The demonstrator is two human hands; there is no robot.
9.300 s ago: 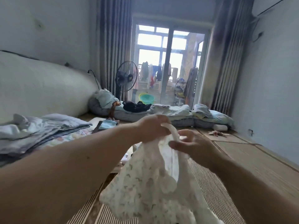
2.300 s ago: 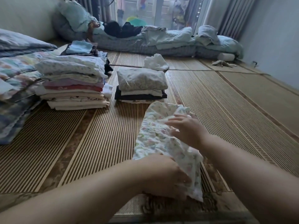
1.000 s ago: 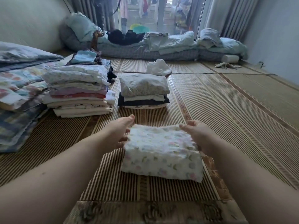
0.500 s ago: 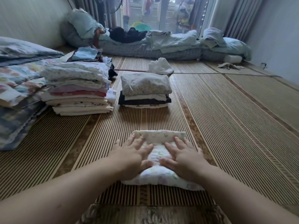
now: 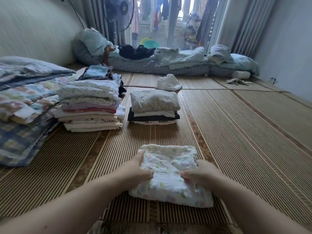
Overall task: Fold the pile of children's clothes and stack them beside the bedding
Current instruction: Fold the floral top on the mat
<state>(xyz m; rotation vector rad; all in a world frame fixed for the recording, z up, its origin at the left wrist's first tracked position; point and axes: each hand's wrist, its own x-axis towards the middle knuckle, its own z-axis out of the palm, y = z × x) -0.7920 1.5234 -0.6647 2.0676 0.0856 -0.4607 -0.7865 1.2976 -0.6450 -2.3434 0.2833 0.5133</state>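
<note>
Garment [image 5: 168, 159] folded, floral | left hand [image 5: 136, 171] grips left edge | right hand [image 5: 200, 176] grips right edge | grip beneath cloth hidden

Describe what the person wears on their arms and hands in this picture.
Nothing is worn. The left hand and right hand are bare: no gloves, rings, watch or bracelet shows. The left forearm and right forearm are bare too; no sleeve reaches into view.
</note>
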